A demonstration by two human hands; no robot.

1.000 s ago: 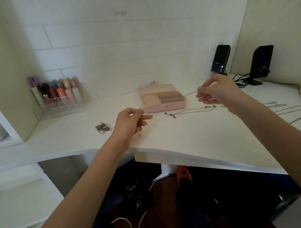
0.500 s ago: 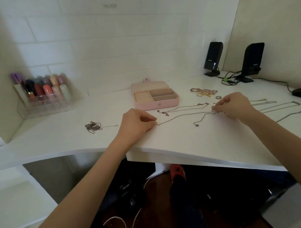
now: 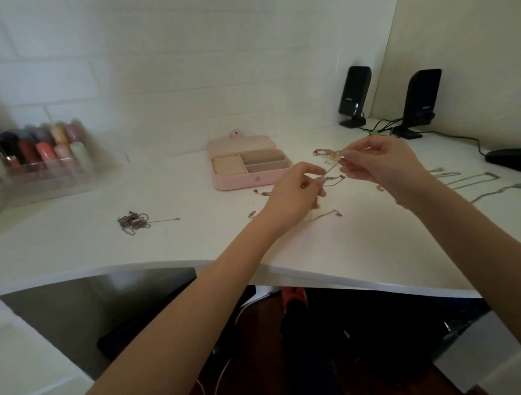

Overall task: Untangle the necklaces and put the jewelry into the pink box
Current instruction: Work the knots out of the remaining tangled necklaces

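Both hands have lifted off the desk and come together: left hand (image 3: 294,193) and right hand (image 3: 376,163) each pinch a thin chain (image 3: 330,169), now gathered short for stowing, I judge. Just far-left, the pink box (image 3: 249,168) lies open. Loose chains (image 3: 471,181) at right and a tangled bundle (image 3: 134,221) at left remain.

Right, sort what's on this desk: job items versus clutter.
Job:
pink box, open
chain pinched between left hand and right hand
tangled clump
loose necklaces

Clutter:
two speakers
lipstick organizer
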